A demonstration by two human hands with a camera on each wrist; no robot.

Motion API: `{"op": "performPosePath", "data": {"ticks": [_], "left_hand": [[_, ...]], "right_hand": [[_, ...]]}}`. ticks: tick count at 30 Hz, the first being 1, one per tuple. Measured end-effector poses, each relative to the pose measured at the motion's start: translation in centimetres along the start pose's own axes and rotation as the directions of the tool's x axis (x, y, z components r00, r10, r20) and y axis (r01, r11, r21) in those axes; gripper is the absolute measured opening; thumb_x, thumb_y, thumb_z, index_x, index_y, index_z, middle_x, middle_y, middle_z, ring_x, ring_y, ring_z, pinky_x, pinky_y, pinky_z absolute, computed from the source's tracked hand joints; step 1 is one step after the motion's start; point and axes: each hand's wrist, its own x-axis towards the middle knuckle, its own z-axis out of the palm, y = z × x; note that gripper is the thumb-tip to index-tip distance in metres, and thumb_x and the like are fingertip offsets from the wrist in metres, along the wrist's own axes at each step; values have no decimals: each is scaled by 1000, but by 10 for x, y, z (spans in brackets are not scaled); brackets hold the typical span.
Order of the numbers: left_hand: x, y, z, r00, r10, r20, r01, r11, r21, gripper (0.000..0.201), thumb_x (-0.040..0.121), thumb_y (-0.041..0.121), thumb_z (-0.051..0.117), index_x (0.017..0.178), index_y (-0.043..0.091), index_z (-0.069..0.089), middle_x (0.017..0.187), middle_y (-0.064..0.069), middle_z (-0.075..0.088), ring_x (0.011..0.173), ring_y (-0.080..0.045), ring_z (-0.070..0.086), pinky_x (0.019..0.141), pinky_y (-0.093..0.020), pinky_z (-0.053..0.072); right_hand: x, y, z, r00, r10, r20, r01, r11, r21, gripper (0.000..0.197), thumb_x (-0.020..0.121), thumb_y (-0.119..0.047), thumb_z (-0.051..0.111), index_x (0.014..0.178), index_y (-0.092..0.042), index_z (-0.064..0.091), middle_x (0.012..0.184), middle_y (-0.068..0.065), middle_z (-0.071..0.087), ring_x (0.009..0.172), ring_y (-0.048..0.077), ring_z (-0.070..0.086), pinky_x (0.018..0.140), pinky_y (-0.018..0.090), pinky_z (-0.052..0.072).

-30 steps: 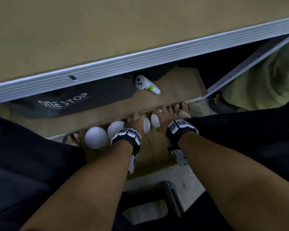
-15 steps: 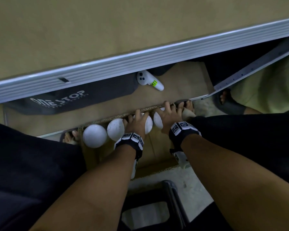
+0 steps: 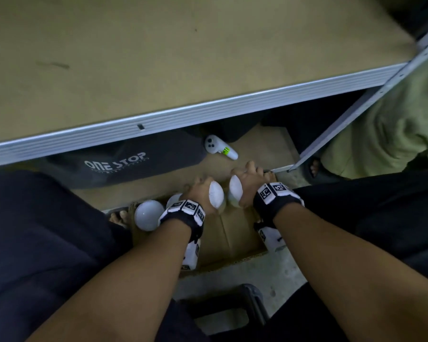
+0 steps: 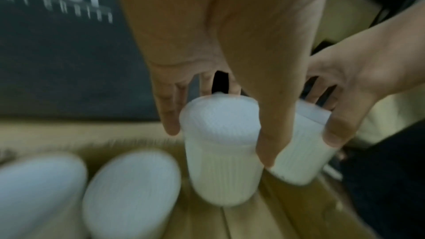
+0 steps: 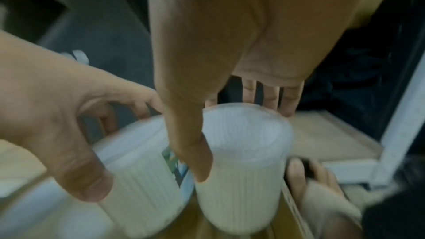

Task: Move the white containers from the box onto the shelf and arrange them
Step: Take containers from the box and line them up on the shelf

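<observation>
Two containers held over the box
My left hand [image 3: 200, 191] fingers grip one white container [image 3: 216, 195], right hand [image 3: 250, 177] grips another container [image 3: 235, 191]; 2 more stand in cardboard box [image 3: 235, 239].

- Two white ribbed containers [image 4: 220, 152] [image 5: 241, 170] upright, side by side, each gripped at the lid, above the cardboard box [image 3: 232, 238].
- Two more containers [image 3: 148, 214] [image 3: 173, 199] stand in the box's left part.
- Shelf [image 3: 183, 70] board bare.

left hand [image 3: 200, 191] w/ white container [image 3: 216, 195], right hand [image 3: 248, 180] w/ another [image 3: 235, 191], above box [image 3: 232, 238]
</observation>
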Motion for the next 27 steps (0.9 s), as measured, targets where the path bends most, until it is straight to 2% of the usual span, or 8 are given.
{"op": "performPosePath", "data": {"ticks": [3, 6, 8, 13, 19, 25, 27], "left_hand": [[-20, 6, -23, 998, 27, -53, -28, 1000, -10, 85, 57, 36, 83, 128, 28, 38, 130, -7, 36, 116, -36, 45, 94, -43, 47], [-43, 12, -44, 993, 51, -109, -55, 998, -34, 90, 57, 35, 84, 133, 29, 36, 129, -6, 32, 116, -37, 42, 88, -38, 46], [-59, 14, -60, 987, 73, -142, -80, 996, -47, 89, 58, 35, 83, 133, 31, 36, 127, -5, 33, 116, -37, 41, 84, -39, 45], [-104, 19, -101, 967, 135, -217, -143, 989, -24, 89, 56, 38, 82, 132, 33, 36, 122, -2, 36, 115, -33, 41, 86, -46, 51], [-158, 19, -137, 922, 181, -342, -191, 981, 5, 91, 56, 40, 81, 134, 36, 35, 121, 2, 35, 115, -26, 37, 87, -44, 50], [-204, 14, -168, 866, 198, -460, -223, 975, 0, 94, 48, 46, 80, 132, 39, 39, 118, 3, 40, 116, -25, 44, 94, -41, 48], [-216, 13, -180, 838, 208, -505, -244, 970, -7, 91, 46, 48, 79, 129, 41, 42, 115, 5, 43, 113, -24, 48, 92, -39, 49]], "right_hand": [[-14, -6, -19, 1000, -12, -14, 13, 999, 34, 90, 54, -33, 70, 132, -42, 25, 142, 13, 27, 130, 41, 32, 104, 53, 32], [-38, -8, -47, 997, -33, -74, 32, 999, -9, 89, 57, -26, 78, 134, -34, 35, 130, 11, 34, 119, 36, 37, 96, 43, 35], [-54, -8, -66, 994, -50, -101, 50, 999, -2, 87, 58, -27, 79, 134, -35, 38, 130, 10, 32, 119, 36, 35, 97, 43, 35], [-95, -20, -104, 975, -132, -179, 135, 991, 6, 80, 61, -31, 79, 131, -37, 40, 132, 7, 30, 122, 36, 31, 99, 49, 36], [-146, -31, -139, 938, -201, -281, 213, 977, 13, 87, 59, -38, 79, 134, -39, 36, 125, 4, 32, 115, 30, 33, 99, 43, 38], [-188, -40, -173, 883, -272, -383, 319, 945, 65, 87, 55, -35, 80, 132, -41, 39, 126, -1, 37, 119, 26, 32, 101, 40, 38], [-196, -42, -184, 853, -295, -431, 356, 932, 66, 85, 52, -36, 78, 128, -43, 42, 124, -2, 40, 117, 26, 35, 101, 42, 39]]}}
